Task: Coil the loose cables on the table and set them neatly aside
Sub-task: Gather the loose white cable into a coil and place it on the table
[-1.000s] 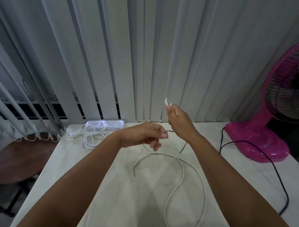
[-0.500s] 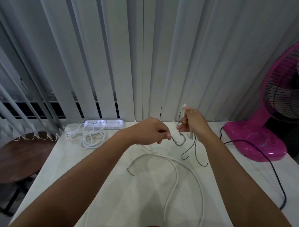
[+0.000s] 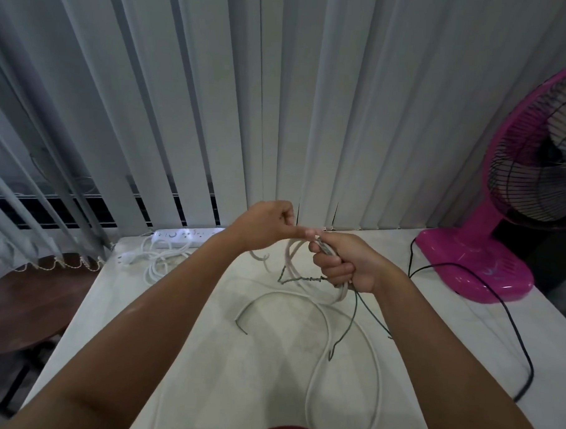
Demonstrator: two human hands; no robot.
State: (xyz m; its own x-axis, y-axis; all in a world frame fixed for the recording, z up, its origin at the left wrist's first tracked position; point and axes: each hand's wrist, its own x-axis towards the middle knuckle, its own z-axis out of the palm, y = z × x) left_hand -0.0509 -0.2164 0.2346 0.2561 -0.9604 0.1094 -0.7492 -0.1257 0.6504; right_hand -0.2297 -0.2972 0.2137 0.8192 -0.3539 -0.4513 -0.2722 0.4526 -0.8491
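Observation:
A long white cable (image 3: pixel 377 367) lies in a big loose loop on the pale table (image 3: pixel 178 355), with one cut end (image 3: pixel 239 324) near the middle. My right hand (image 3: pixel 347 265) is closed around a small bundle of that white cable together with thin green wires (image 3: pixel 351 318) that dangle below the fist. A twisted green wire (image 3: pixel 300 280) runs left from the fist. My left hand (image 3: pixel 268 225) sits just left of the right hand, fingers pinched on the white cable loop at the top of the bundle.
A white power strip (image 3: pixel 183 236) with its coiled cord (image 3: pixel 156 264) lies at the table's back left. A pink fan (image 3: pixel 501 230) stands at the right, its black cord (image 3: pixel 510 324) snaking over the table. Vertical blinds hang behind. A dark round stool (image 3: pixel 21 303) stands left.
My right hand has dropped lower and closed around more white cable. My left hand has moved right and up until it meets the right hand. More green wire hangs below the fist.

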